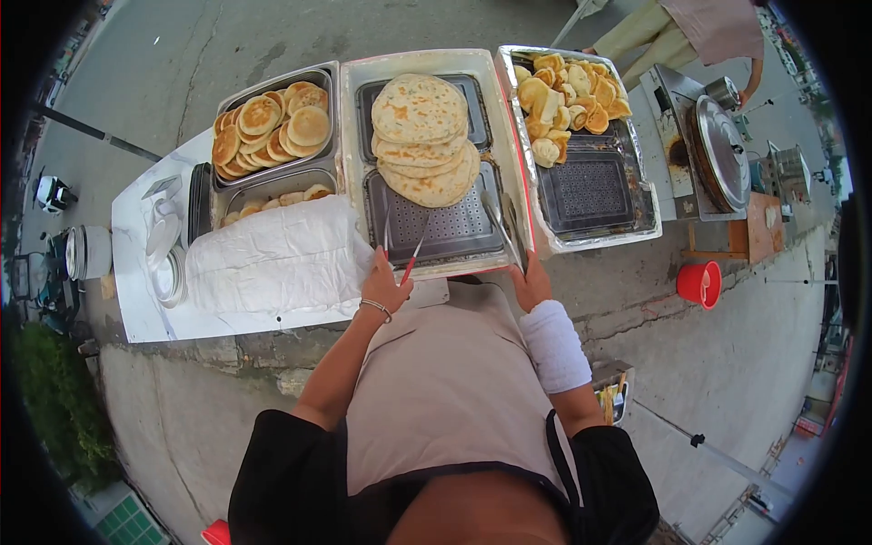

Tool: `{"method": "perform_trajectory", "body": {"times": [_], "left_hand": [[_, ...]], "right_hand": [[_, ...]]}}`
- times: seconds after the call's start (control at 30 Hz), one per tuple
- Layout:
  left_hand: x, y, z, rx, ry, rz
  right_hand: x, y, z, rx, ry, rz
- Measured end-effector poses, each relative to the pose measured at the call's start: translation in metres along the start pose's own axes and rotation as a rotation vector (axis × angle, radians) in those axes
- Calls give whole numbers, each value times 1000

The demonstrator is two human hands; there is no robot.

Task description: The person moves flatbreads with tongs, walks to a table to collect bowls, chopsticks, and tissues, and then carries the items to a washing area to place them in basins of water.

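Observation:
My left hand is closed round red-handled tongs, their tips pointing over the perforated tray in the middle box. In my right hand is a pair of metal tongs, lying along the right side of that tray. Just beyond both tools, a stack of large round flatbreads overlaps down the middle box. A white cloth covers part of the table by my left hand. A white towel band wraps my right wrist.
Small round cakes fill a metal pan at the left. Golden pieces of bread sit in the foil-lined box at the right. Beyond stand a large lidded pan, a red bucket and another person.

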State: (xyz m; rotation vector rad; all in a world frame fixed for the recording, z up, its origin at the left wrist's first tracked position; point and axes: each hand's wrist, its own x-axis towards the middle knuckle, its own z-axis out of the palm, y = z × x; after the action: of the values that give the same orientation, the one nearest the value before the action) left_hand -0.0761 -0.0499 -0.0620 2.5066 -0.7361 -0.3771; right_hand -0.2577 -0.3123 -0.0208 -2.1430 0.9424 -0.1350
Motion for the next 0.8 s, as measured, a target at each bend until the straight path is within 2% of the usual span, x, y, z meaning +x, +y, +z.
{"method": "perform_trajectory", "body": {"times": [0.1,0.2,0.3,0.4,0.53,0.63,0.73,0.8], "left_hand": [[10,26,-39,92,-283,-118],[10,31,-49,193,-394,-125],[8,38,-56,295,-399,-107],[7,43,-69,374,-362,-48],[5,47,-76,401,-352,62],[-6,52,-73,350,-306,152],[-19,59,-67,316,-235,142],[-27,65,-63,277,-210,132]], "right_hand": [[-16,38,6,10,131,-171],[-44,16,-18,597,-64,317],[-66,14,-25,825,23,330],[-87,-7,-37,897,237,274],[-99,16,-34,787,388,196],[-103,31,-37,929,225,390],[-105,19,-41,967,292,363],[-96,8,-50,972,219,376]]}}
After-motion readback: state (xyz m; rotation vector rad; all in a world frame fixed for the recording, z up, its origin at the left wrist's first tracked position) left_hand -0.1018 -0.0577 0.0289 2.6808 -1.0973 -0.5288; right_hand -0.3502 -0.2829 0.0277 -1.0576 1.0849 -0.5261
